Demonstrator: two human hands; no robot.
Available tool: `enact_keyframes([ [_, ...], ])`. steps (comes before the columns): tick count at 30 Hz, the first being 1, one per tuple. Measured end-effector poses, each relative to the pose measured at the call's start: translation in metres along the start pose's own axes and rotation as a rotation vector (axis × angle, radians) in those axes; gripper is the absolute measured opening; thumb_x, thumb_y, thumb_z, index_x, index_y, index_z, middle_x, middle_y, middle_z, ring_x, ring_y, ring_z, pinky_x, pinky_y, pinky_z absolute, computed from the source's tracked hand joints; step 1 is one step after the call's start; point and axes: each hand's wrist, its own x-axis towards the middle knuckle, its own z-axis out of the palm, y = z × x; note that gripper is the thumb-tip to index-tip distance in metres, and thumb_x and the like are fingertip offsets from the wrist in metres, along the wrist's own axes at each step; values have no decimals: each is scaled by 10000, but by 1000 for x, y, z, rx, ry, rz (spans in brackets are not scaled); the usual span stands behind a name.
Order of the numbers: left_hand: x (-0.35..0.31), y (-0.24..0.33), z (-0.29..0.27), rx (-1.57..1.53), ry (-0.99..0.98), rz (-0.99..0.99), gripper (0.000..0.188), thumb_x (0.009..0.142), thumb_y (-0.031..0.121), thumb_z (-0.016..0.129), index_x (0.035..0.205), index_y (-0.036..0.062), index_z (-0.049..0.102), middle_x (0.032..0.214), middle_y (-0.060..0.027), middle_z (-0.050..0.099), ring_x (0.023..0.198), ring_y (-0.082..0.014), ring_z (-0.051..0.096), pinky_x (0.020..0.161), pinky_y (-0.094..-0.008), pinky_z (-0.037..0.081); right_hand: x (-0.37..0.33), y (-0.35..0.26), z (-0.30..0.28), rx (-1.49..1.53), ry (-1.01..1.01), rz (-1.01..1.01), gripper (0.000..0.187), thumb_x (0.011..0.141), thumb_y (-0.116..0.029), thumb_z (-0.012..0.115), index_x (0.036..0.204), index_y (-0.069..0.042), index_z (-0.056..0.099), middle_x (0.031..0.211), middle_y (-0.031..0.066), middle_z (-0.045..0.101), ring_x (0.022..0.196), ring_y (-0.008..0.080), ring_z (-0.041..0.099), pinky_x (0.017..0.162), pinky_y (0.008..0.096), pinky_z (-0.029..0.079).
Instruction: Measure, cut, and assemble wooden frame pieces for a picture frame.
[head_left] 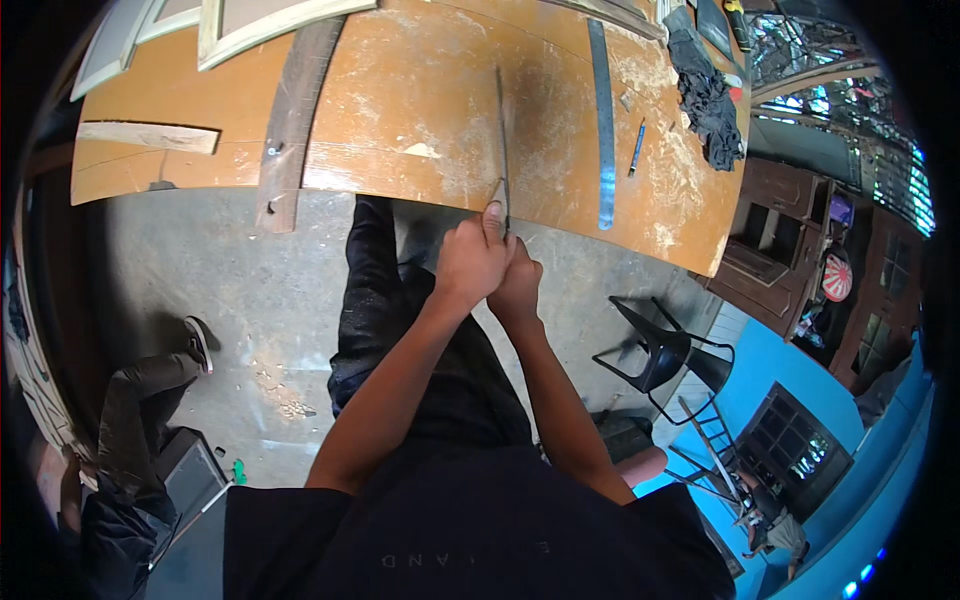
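My left hand [470,258] and my right hand [517,286] are closed and pressed together just off the near edge of the orange-brown tabletop [400,130]. From between them a long thin dark strip [501,130], seen almost edge-on, points away over the table. The thumb of the left hand lies along its near end, beside a small pale pointed piece [496,190]. Behind the left hand, the right hand's fingers are partly hidden, curled at the strip's near end. What kind of tool the strip is does not show clearly.
On the table lie a flat metal strip [603,130], a blue pencil [637,147], black cloth [708,110], a wooden board [298,120], a short wood piece [150,135] and pale frames [210,40]. A black chair [660,360] stands right; another person's leg [140,400] is left.
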Motion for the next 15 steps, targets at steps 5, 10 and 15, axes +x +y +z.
enact_keyframes([
  [5, 3, -12, 2, 19, 15, -56, 582, 1043, 431, 383, 917, -60, 670, 895, -354, 644, 911, -550, 608, 837, -599, 488, 10, -21, -8, 227, 60, 215, 339, 1055, -227, 425, 875, 9, 588, 712, 258, 616, 652, 451, 636, 554, 505, 472],
  [10, 2, -6, 8, -6, 37, 4, 623, 1053, 449, 359, 888, -70, 662, 887, -358, 638, 915, -547, 606, 820, -582, 488, -17, -12, -23, 344, 243, 303, 333, 1064, -229, 431, 859, -2, 563, 614, 238, 552, 558, 445, 575, 507, 483, 422],
  [15, 9, -29, -8, -354, -115, -131, 589, 1054, 511, 361, 816, 14, 572, 643, -168, 585, 568, -337, 576, 540, -434, 459, -8, -10, -45, 280, 267, 250, 307, 1051, -223, 483, 839, -9, 544, 616, 224, 537, 552, 427, 563, 507, 476, 404],
])
